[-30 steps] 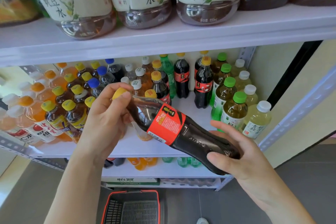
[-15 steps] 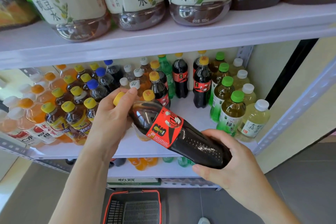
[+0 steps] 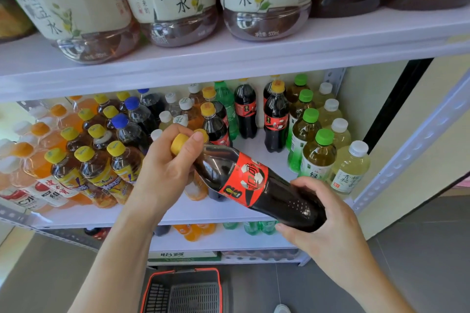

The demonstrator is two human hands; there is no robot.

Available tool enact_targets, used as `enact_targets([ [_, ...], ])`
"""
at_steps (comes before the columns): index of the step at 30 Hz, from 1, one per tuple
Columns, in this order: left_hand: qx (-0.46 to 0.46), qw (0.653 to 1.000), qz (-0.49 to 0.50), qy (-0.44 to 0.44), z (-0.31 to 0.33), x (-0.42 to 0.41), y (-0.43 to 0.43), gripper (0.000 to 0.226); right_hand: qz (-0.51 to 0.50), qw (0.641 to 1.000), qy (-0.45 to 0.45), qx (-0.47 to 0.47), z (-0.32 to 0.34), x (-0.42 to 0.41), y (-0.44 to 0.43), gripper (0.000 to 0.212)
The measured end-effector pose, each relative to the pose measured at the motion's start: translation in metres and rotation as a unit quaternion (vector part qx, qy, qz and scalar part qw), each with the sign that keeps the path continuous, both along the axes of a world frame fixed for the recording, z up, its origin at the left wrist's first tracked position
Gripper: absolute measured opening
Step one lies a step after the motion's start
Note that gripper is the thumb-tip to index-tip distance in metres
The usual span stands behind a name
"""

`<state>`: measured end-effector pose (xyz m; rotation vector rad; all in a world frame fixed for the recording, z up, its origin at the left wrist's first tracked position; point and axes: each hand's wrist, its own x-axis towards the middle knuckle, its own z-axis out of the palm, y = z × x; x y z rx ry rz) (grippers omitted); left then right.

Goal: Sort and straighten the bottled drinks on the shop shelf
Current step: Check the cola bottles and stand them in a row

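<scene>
So: cola bottle point(image 3: 254, 185) is held tilted, nearly flat, in front of the middle shelf point(image 3: 203, 213), cap far-left and base near-right. Left hand point(image 3: 165, 170) pinches the yellow cap point(image 3: 179, 143) and neck. Right hand point(image 3: 328, 226) cups the base, fingers curled round it. Two-point grip is probably for turning the label out and swinging it upright before it goes in. Bottle spans the gap between the hands, over the shelf's near edge and not resting on it. Likely slot is the bare strip point(image 3: 250, 146) in front of the upright colas point(image 3: 276, 119), left of the green-cap teas point(image 3: 318, 155). Risk: the neck end sits close beside the packed yellow-cap bottles point(image 3: 124, 160), easy to knock one.
</scene>
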<state>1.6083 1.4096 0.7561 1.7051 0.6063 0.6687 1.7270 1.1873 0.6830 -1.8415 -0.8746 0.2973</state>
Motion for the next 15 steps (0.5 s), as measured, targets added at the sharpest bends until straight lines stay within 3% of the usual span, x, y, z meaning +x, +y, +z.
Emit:
enact_targets([
  [4,0.067,0.997,-0.001,-0.030,-0.001,0.011,-0.013,0.018,0.024,0.996,-0.033,-0.076,-0.011,0.005,0.003,0.059],
  [7,0.137,0.990,-0.017,-0.040,-0.004,0.020,-0.022,0.022,0.078,0.983,0.058,-0.159,-0.017,0.010,0.005,0.053],
  [10,0.145,0.989,-0.012,-0.034,-0.006,0.030,-0.026,0.017,0.132,0.968,0.129,-0.170,-0.020,0.013,0.003,0.046],
  [15,0.235,0.970,-0.057,0.021,-0.004,0.044,-0.031,0.014,0.089,0.964,0.025,-0.248,-0.027,0.016,0.003,0.046],
])
